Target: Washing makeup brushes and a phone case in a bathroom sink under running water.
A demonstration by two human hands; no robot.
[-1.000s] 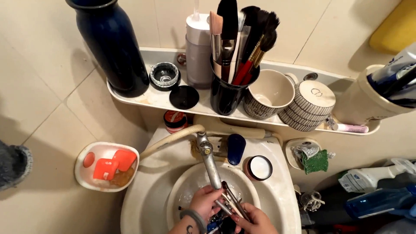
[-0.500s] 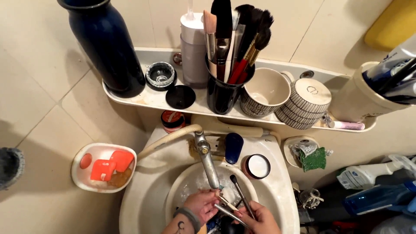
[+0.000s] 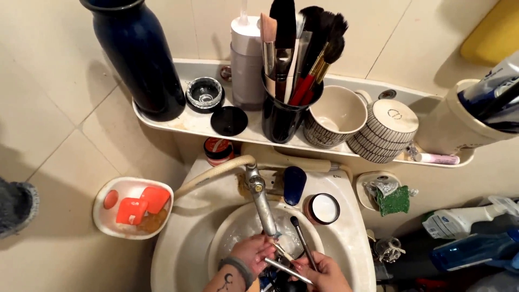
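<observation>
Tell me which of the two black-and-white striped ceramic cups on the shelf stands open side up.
The left striped cup, beside the black brush holder: its cream inside shows. The right striped cup shows a closed flat top instead.

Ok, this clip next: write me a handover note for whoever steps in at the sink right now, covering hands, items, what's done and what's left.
Left hand: under the tap, fingers on the thin makeup brushes held over the basin.
Right hand: gripping those brushes; one dark-tipped brush sticks up towards the tap.
Sink: brushes sit over the bowl; whether water is running cannot be told.
Shelf above: black cup of more brushes, apparently dry and untouched, beside a patterned mug and a dark blue bottle.
Done: a few brushes brought to the tap.
Left: probably finishing these, then perhaps the cupful.
</observation>
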